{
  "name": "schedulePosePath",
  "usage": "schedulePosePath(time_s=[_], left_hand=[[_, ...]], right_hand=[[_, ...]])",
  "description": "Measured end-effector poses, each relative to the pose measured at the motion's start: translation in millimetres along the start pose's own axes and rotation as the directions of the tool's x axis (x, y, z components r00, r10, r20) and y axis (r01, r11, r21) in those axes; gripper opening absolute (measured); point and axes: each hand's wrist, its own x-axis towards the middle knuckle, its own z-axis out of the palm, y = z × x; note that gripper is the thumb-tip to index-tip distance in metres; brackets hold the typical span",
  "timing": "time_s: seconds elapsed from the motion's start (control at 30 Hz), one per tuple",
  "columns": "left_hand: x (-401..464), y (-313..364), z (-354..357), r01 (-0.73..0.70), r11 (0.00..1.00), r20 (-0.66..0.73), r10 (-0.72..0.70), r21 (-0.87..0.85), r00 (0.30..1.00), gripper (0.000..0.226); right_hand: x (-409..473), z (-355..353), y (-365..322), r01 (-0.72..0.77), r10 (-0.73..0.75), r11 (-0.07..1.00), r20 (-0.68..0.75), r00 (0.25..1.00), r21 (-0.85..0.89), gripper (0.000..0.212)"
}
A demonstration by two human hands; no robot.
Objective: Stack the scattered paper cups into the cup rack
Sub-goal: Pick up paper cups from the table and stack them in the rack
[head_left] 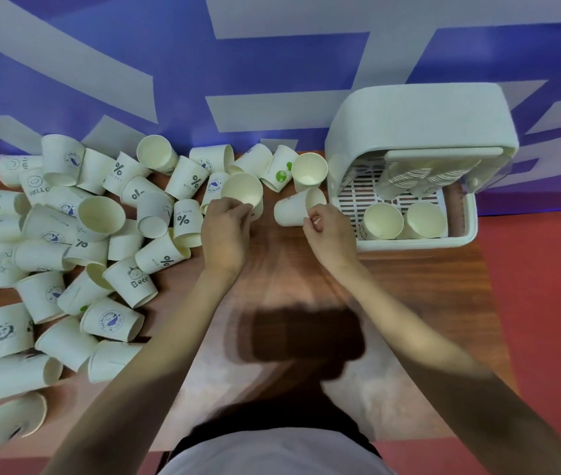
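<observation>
Gripping one paper cup each, both hands are working over the middle of the wooden table [306, 279]. The left hand [226, 231] is curling its fingers round an upright cup [243, 193], mouth open upward, right at the edge of the cup pile [77, 241]. The right hand [330, 231] is pinching the rim of a tipped cup [294, 209], which is lying on its side with the mouth toward the cup rack [419, 166]. The rack is sitting at the table's far right corner, its lid raised; two cups [404, 221] are standing upright in its front tray, just beside the right hand, and stacked cups [419, 178] are lying further back under the lid. The loose pile is covering the whole left half of the table, reaching its left and far edges, against the blue-and-white wall [272, 63]. A bare strip of tabletop is running between the two forearms toward the near edge, and red floor [546, 303] is showing beyond the table's right edge.
</observation>
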Motion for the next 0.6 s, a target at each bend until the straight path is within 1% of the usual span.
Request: schedulePosePath(time_s=[0.07,0.17,0.3,0.37,0.43,0.53,0.6], left_hand=[[-11,9,-4,-0.036,0.999,-0.047,0.034,-0.031,0.998,0.015],[-26,28,-4,-0.085,0.993,-0.064,0.08,-0.085,0.995,0.015],[-40,63,3,-0.212,0.966,-0.027,0.21,-0.15,0.977,0.017],[-44,81,6,-0.29,0.935,0.009,0.298,-0.204,0.954,0.018],[-44,98,10,-0.374,0.895,0.013,0.388,-0.244,0.921,0.022],[-34,125,20,-0.472,0.846,-0.01,0.485,-0.248,0.874,0.017],[-26,141,29,-0.503,0.823,-0.001,0.521,-0.265,0.853,0.013]], right_hand=[[-16,-22,2,0.101,-0.103,0.994,-0.053,0.993,-0.048,0.015],[-38,-59,13,0.15,-0.152,0.988,-0.146,0.978,-0.026,0.014],[-56,-108,47,0.113,-0.12,0.993,-0.26,0.958,-0.04,0.014],[-58,-128,68,0.085,-0.103,0.994,-0.323,0.941,-0.071,0.013],[-58,-144,88,0.065,-0.097,0.993,-0.378,0.921,-0.095,0.012],[-54,-159,111,0.053,-0.089,0.994,-0.45,0.889,-0.092,0.012],[-50,-162,121,0.044,-0.079,0.995,-0.459,0.885,-0.086,0.012]])
